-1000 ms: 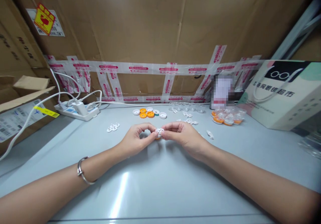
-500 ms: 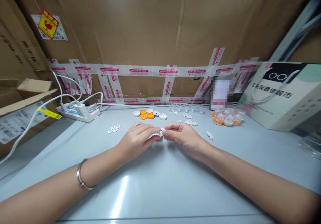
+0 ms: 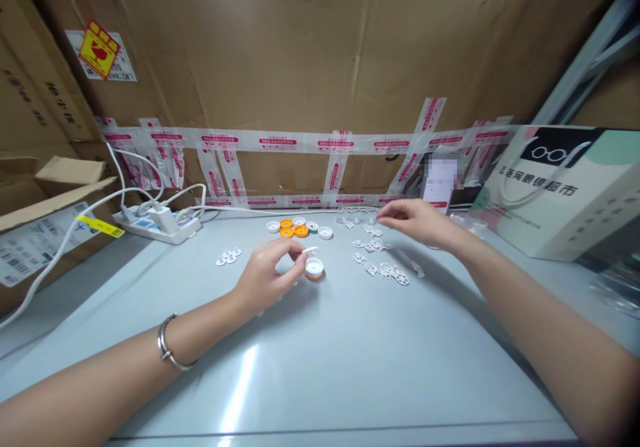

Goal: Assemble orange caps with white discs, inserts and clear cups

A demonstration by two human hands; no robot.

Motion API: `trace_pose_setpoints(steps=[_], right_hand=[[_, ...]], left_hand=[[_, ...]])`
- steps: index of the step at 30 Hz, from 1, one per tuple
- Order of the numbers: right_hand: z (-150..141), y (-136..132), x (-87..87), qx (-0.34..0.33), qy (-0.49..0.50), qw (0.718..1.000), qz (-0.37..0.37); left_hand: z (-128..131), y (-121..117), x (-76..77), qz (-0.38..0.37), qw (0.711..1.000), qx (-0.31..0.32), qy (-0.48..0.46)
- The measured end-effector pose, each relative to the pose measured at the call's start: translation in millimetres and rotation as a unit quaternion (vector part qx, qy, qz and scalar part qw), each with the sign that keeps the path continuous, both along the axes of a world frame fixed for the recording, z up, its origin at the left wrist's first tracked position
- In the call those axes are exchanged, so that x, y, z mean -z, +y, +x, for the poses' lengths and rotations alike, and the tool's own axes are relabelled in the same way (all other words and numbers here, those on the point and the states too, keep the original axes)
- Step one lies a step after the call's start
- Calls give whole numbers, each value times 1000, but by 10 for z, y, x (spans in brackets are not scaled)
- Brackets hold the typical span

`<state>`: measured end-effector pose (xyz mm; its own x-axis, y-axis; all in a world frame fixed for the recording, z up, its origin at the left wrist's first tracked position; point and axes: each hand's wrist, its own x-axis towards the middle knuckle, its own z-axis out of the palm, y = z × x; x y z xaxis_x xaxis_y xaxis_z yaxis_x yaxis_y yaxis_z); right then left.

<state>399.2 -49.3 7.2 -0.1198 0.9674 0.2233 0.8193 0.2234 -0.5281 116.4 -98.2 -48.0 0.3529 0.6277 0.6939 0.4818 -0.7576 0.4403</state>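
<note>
My left hand (image 3: 274, 270) pinches a small white disc-shaped piece (image 3: 311, 251) between thumb and fingertips. Just below it on the table stands a round white cap with an orange base (image 3: 314, 270). My right hand (image 3: 417, 221) is stretched out to the back right, its fingertips drawn together at the edge of the clear plastic cups (image 3: 369, 216). Whether a cup is between those fingertips cannot be made out. Several flat white cut-out pieces (image 3: 373, 245) lie in front of the right hand, with more white perforated pieces (image 3: 394, 272) nearer me.
White, orange and green round caps (image 3: 301, 231) sit at the back middle. Small white parts (image 3: 229, 256) lie at left. A power strip (image 3: 167, 227) with cables, an open carton (image 3: 55, 227), a phone (image 3: 439, 180) and a paper bag (image 3: 543, 193) border the table.
My hands have parted: the right moved away to the back right, toward the clear cups. My left hand stays near the middle with the white piece, and the cap beneath now shows.
</note>
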Motion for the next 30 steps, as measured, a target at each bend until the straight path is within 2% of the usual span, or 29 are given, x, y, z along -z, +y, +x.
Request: trace_pose_setpoints(steps=[2, 7, 11, 15, 17, 20, 22, 25, 28, 30], right_hand=[[75, 72, 94, -46, -93, 994, -45], [30, 109, 308, -99, -120, 985, -79], [-7, 99, 323, -100, -118, 984, -83], [-38, 66, 253, -82, -102, 988, -80], [-90, 18, 199, -61, -69, 993, -72], [-221, -98, 124, -61, 64, 994, -70], [-325, -181, 103, -110, 156, 977, -100], [-458, -265, 138, -174, 204, 954, -137], [-536, -288, 227, -186, 246, 935, -174], [-558, -290, 275, -179, 283, 915, -224]], left_hand=[[4, -5, 7, -44, 999, -5, -8], [17, -6, 20, -92, 996, -1, -12], [27, -22, 7, -114, 993, 3, -15], [35, -16, -7, -160, 987, 1, -33], [34, 8, 6, -202, 978, 10, -56], [31, 54, 50, -262, 959, 36, -104], [32, 75, 77, -282, 950, 49, -127], [43, 81, 88, -291, 946, 55, -133], [56, 68, 68, -290, 948, 58, -120], [60, 58, 49, -291, 949, 57, -110]])
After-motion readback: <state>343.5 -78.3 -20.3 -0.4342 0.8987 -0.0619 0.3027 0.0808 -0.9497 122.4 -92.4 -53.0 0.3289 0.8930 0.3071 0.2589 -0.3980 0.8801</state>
